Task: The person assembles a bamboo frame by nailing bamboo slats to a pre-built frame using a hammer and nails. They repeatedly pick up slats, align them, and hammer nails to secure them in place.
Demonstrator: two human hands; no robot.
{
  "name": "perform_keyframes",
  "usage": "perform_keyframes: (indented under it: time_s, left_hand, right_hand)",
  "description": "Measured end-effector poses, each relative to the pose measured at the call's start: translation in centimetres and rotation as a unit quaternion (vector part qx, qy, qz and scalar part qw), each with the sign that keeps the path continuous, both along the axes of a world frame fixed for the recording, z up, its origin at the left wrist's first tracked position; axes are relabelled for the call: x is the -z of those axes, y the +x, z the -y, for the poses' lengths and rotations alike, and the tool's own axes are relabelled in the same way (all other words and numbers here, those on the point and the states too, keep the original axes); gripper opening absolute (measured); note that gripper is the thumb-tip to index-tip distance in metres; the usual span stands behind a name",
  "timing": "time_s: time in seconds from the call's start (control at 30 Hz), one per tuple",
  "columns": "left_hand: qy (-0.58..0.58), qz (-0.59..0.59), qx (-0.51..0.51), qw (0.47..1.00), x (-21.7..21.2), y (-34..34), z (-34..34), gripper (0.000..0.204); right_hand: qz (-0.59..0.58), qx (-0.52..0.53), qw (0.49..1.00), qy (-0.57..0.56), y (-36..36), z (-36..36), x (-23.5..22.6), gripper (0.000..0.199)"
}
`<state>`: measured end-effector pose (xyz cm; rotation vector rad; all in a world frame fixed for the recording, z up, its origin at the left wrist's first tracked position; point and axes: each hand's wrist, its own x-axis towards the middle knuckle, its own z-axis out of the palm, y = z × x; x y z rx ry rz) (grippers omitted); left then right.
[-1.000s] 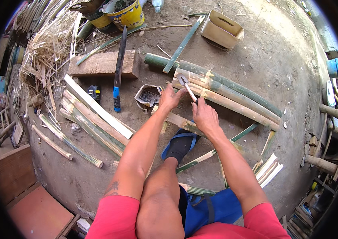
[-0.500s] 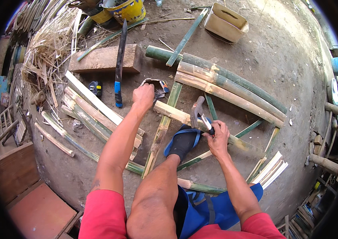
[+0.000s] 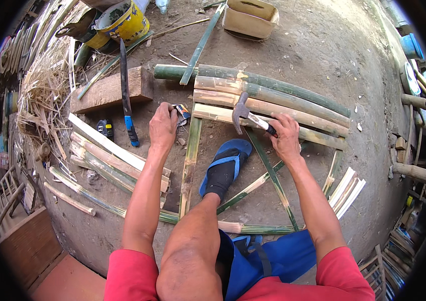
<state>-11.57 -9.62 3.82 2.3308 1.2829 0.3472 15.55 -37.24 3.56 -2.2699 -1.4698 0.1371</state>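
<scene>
My right hand grips a claw hammer by its dark handle end. The hammer's head rests over or just above the nearest split bamboo slat; touching, I cannot tell. This slat lies alongside other bamboo slats across a bamboo frame. My left hand is beside a small crumpled packet, its fingers curled in and partly hiding the packet. What those fingers hold, if anything, does not show. My foot in a blue sandal stands inside the frame.
Left of my left hand lie a long blade with a blue handle, a tape measure and a wooden block. Loose bamboo pieces lie nearer me. A yellow bucket and a beige container stand at the back.
The nearest slat has shifted away from me, up against the other slats. My right hand moved along with the hammer. My left hand has drawn back from the packet's opening to its left side.
</scene>
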Motion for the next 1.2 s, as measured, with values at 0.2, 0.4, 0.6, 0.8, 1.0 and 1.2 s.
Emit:
perform_keyframes:
  time_s: [0.2,0.4,0.6,0.8,1.0,1.2]
  left_hand:
    - [-0.049,0.136,0.034,0.989,-0.6,3.1,5.1,0.014]
    - [0.079,0.098,0.347,0.929,1.4,8.7,9.9,0.02]
    - [0.111,0.068,0.336,0.933,3.4,8.8,7.8,0.026]
    - [0.149,0.048,0.266,0.951,2.4,9.9,10.0,0.027]
    - [0.085,0.096,0.443,0.887,1.5,17.1,15.3,0.018]
    - [0.079,0.054,0.593,0.8,3.4,24.8,18.5,0.015]
  right_hand:
    - [-0.071,0.201,0.977,0.006,0.4,5.6,1.2,0.037]
    - [-0.166,0.345,0.923,0.045,-0.1,7.3,3.0,0.028]
    - [-0.177,0.321,0.927,0.084,-0.2,6.0,2.6,0.026]
    - [-0.272,0.404,0.871,0.071,0.5,10.2,2.5,0.025]
    - [-0.207,0.576,0.779,0.137,5.4,16.4,4.0,0.035]
    - [-0.148,0.649,0.73,0.151,15.6,21.4,5.8,0.033]
